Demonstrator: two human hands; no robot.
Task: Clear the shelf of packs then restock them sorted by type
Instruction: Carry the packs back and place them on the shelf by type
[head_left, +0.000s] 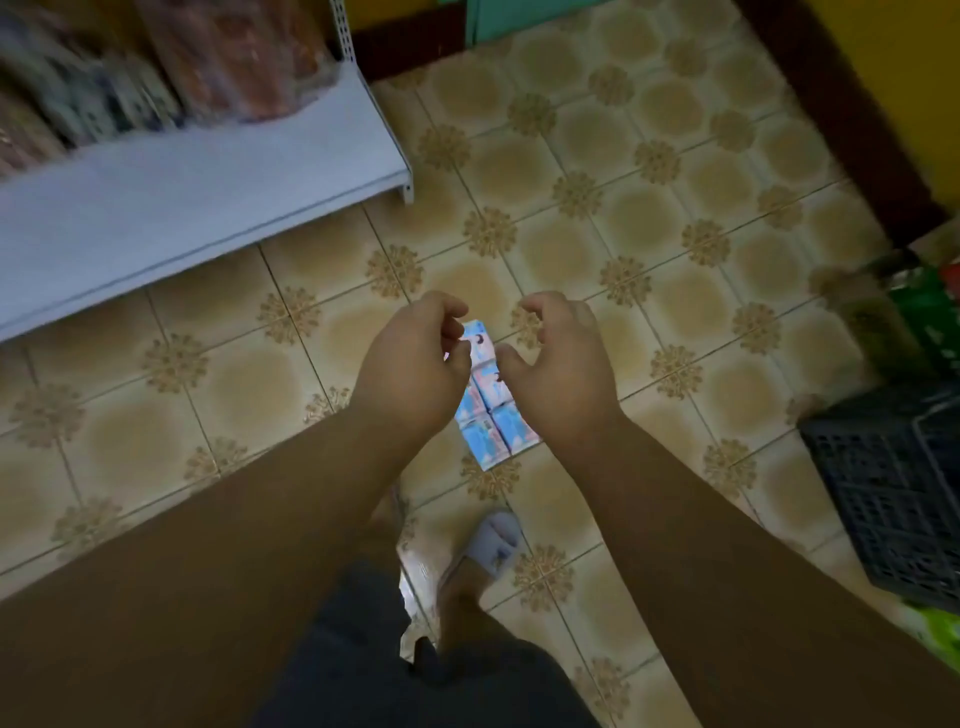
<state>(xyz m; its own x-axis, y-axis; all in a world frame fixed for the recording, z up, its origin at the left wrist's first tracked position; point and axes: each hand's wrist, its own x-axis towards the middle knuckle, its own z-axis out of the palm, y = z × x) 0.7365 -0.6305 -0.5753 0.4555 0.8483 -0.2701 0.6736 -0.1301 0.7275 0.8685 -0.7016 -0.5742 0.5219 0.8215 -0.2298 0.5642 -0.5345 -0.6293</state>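
Observation:
Several small blue-and-pink packs (493, 410) lie in a tight group on the tiled floor, partly hidden behind my hands. My left hand (413, 364) hovers above their left side with fingers loosely curled, holding nothing. My right hand (563, 369) hovers above their right side, fingers also loosely curled and empty. The white metal shelf (171, 208) runs along the upper left, its front part bare. Blurred wrapped packs (228, 57) stand at the back of that shelf.
A dark plastic crate (893, 493) sits on the floor at the right, with green packages (930, 317) behind it. My foot in a pale slipper (491, 545) stands just below the floor packs. A yellow wall (904, 78) borders the far right.

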